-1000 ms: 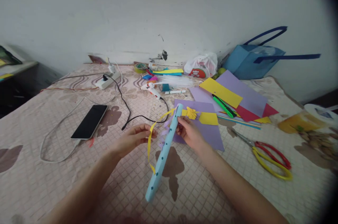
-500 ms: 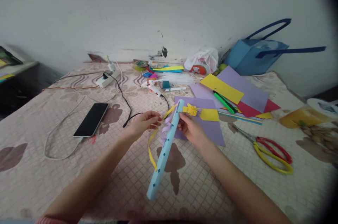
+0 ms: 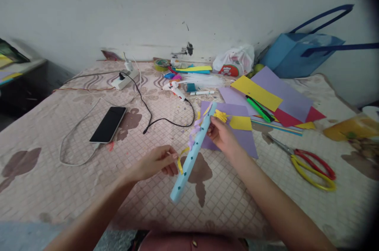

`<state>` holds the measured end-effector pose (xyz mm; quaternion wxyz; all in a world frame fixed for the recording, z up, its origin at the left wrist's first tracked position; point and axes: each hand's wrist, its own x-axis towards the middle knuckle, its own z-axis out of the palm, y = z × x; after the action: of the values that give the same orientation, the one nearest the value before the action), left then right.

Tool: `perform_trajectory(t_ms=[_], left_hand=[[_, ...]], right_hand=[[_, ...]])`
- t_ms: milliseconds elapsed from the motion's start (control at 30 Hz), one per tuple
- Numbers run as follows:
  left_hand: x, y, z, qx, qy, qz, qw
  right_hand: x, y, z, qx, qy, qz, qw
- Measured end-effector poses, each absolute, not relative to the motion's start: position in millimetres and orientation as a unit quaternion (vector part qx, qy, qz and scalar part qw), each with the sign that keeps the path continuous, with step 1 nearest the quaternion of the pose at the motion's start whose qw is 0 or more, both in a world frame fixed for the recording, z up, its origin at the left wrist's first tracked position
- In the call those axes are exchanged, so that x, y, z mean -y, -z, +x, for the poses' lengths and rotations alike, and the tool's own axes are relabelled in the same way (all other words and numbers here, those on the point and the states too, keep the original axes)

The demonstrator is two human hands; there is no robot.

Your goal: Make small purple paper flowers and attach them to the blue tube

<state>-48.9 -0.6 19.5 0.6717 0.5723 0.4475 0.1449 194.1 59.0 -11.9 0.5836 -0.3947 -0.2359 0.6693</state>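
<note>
My right hand (image 3: 220, 134) grips a light blue paper tube (image 3: 192, 158) near its upper end. Small dark diamonds run along the tube, which slants with its lower end toward me. A curled lilac strip (image 3: 194, 133) and a narrow yellow paper strip (image 3: 179, 164) hang along its left side. Thumb and fingertips of my left hand (image 3: 161, 162) are closed on the yellow strip, low beside the tube. Behind my right hand, a yellow paper flower (image 3: 220, 116) shows near the tube's top; whether it is attached I cannot tell.
Purple paper (image 3: 242, 140) lies under my right hand. Scissors (image 3: 308, 166), a green cutter (image 3: 259, 108) and coloured sheets (image 3: 281, 89) are at right. A glue gun (image 3: 174, 90) with a black cord lies behind; a phone (image 3: 108, 124) and power strip (image 3: 126, 79) are at left.
My left hand has come down and closed on the yellow strip, which now loops near the tube's lower part. The whole view has shifted slightly; my right hand keeps its hold.
</note>
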Motion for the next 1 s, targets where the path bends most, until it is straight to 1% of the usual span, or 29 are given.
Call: perform_trajectory(t_ms=[100, 333, 467, 633, 800, 1000], left_hand=[[13.5, -18.8, -48.4, -0.443, -0.132, 0.548, 0.697], [17.5, -9.5, -43.2, -0.475, -0.253, 0.458, 0.708], [20.0, -6.5, -42.2, -0.454, -0.251, 0.454, 0.725], [21.2, -7.3, -42.7, -0.437, -0.276, 0.492, 0.7], [19.8, -7.5, -46.1, -0.42, -0.292, 0.491, 0.705], [16.2, -8.1, -49.1, -0.423, -0.277, 0.501, 0.703]], right_hand=[[-59.1, 13.3, 193.2, 0.238, -0.665, -0.39, 0.591], [-55.4, 19.0, 190.0, 0.241, -0.651, -0.391, 0.604], [-54.0, 19.2, 188.3, 0.237, -0.648, -0.392, 0.609], [-52.2, 19.1, 187.0, 0.23, -0.651, -0.384, 0.613], [-50.4, 22.3, 189.0, 0.222, -0.656, -0.374, 0.617], [-49.5, 24.1, 189.6, 0.221, -0.663, -0.371, 0.612]])
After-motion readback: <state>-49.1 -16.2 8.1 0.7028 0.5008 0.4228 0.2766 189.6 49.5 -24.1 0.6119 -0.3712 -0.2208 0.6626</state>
